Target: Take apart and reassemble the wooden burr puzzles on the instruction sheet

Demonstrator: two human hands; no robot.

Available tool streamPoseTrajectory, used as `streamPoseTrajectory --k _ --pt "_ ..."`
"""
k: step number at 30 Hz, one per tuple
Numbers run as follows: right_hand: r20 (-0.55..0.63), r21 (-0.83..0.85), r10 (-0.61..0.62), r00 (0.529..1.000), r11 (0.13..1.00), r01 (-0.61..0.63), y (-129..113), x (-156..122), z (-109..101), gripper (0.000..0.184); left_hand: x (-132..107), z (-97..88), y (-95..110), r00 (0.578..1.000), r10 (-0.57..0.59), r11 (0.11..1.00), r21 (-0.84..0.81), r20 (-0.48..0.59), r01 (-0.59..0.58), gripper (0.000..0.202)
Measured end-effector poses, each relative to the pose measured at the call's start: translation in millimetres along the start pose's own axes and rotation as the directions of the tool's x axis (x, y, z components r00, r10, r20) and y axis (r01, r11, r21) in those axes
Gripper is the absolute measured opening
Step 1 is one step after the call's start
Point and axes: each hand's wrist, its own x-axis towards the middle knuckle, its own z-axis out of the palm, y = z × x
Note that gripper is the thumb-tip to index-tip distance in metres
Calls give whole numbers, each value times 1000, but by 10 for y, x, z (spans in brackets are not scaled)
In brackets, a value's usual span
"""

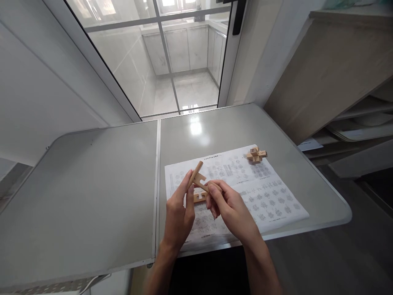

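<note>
My left hand is closed around a slim wooden puzzle piece that tilts up to the right. My right hand pinches the near end of a second wooden piece, which reaches across to the first one; whether the two are joined I cannot tell. A curved notch shows in the wood between them. Below, a notched wooden bar appears between the hands, partly hidden by the fingers, and I cannot make out if it is held or lying on the sheet.
Under my hands lies a printed instruction sheet with rows of small diagrams. An assembled wooden burr puzzle sits at its far right corner. The grey folding table has a seam left of the sheet. A glass door stands behind, shelves at right.
</note>
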Motion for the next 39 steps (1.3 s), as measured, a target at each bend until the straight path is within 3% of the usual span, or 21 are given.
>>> streamPoseTrajectory --k 7,17,23,29,33,39 --pt "41 16 5 999 1000 -5 21 11 -39 38 -5 -18 -5 990 104 993 -59 95 -99 52" --pt "43 52 10 999 999 -13 35 -4 -72 41 6 -21 -10 985 130 989 -78 117 -122 54" --pt "-15 44 19 1000 999 -18 24 -11 21 45 -24 42 45 982 137 988 -94 131 -125 50" --pt "60 31 15 998 999 -17 -9 -21 -40 46 -53 86 29 981 148 987 -79 124 -139 45" --pt "124 -41 38 991 999 -33 -53 -52 -114 46 -65 79 57 987 130 989 -88 96 -121 39" --pt "82 -164 47 996 986 -34 -70 -81 -119 43 -88 90 96 987 121 988 -111 106 -109 34"
